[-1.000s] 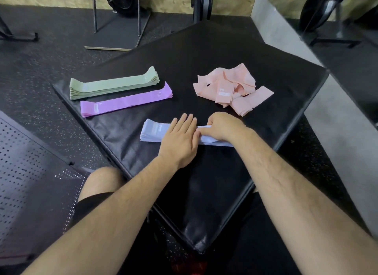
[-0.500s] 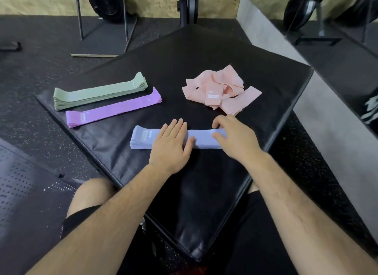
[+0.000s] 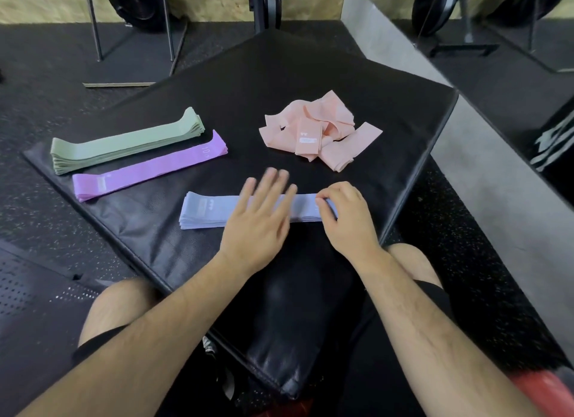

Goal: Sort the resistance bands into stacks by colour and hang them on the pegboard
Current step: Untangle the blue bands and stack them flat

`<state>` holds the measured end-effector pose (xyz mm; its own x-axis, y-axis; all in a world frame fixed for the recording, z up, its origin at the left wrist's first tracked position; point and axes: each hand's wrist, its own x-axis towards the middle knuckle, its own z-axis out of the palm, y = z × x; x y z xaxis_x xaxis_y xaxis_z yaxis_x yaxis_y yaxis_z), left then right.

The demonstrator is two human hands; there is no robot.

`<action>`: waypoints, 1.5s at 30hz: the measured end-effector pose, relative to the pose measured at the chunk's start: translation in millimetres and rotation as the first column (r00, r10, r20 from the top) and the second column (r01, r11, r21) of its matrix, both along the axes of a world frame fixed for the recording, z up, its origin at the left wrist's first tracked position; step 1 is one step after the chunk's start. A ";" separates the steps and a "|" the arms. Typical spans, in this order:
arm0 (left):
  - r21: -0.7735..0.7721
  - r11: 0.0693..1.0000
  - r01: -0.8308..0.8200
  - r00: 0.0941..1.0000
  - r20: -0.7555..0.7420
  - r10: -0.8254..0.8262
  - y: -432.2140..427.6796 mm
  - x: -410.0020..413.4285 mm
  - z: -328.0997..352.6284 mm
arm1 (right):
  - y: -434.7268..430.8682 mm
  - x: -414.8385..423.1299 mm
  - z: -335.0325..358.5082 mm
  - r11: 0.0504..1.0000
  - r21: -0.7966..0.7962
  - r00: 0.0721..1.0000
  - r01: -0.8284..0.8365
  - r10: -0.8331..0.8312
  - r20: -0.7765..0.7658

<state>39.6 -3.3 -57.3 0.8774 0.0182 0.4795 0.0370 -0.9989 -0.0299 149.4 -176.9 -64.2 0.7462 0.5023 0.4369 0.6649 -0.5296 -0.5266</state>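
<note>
A flat stack of pale blue bands (image 3: 205, 210) lies across the near part of the black padded mat (image 3: 279, 84). My left hand (image 3: 261, 221) rests flat on its middle, fingers spread. My right hand (image 3: 344, 218) pinches the stack's right end with curled fingers. Behind on the left lie a neat green stack (image 3: 124, 141) and a purple stack (image 3: 149, 168), side by side. A loose heap of pink bands (image 3: 320, 131) sits at the back right, untidy and overlapping.
A perforated dark panel (image 3: 28, 292) lies on the floor at the left. Metal stand legs (image 3: 130, 40) and weight plates (image 3: 435, 9) stand beyond the mat. A grey ledge (image 3: 484, 180) runs along the right. My knees flank the mat's near corner.
My right hand opened and slid right along the blue stack, then curled onto its right end. The left hand stayed on the stack. The camera shifted slightly.
</note>
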 end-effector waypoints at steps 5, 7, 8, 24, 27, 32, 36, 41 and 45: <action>-0.209 0.972 0.110 0.983 -0.120 -0.137 -19.6 13.7 -10.9 | -0.7 1.8 -1.6 1.000 -0.012 1.000 -0.007 0.007 0.017; -0.243 0.966 0.086 0.983 -0.137 -0.122 -18.9 14.7 -14.0 | -2.1 0.2 -1.5 1.000 0.011 1.000 -0.012 0.011 0.009; -0.247 0.965 0.089 0.982 -0.138 -0.125 -17.7 14.8 -14.1 | -3.3 -0.8 -1.6 1.000 0.013 1.000 -0.009 0.009 -0.001; -0.265 0.961 0.082 0.973 -0.190 -0.135 -16.1 13.7 -11.6 | -21.5 0.1 0.3 0.996 0.012 0.964 0.087 -0.081 -0.255; -0.262 0.961 0.092 0.969 -0.200 -0.148 -16.4 13.4 -11.2 | -21.7 -4.1 -3.7 0.995 0.008 0.977 0.100 -0.097 -0.189; -0.218 0.976 0.011 0.975 -0.215 -0.059 -17.8 8.5 -11.2 | -20.9 -7.0 -6.8 0.993 -0.001 0.984 0.118 -0.117 -0.132; -0.219 0.976 -0.014 0.972 -0.232 -0.038 -17.2 4.5 -10.7 | -20.4 -8.3 -5.8 0.994 -0.002 0.987 0.110 -0.110 -0.117; -0.263 0.964 -0.033 0.967 -0.254 -0.036 -12.1 0.4 0.1 | -21.0 -10.4 4.6 0.992 -0.070 0.984 0.102 -0.111 -0.136; -0.272 0.958 -0.086 0.948 -0.317 -0.005 22.3 -16.4 17.2 | -9.8 -14.2 30.9 0.959 -0.278 0.997 0.056 -0.041 0.061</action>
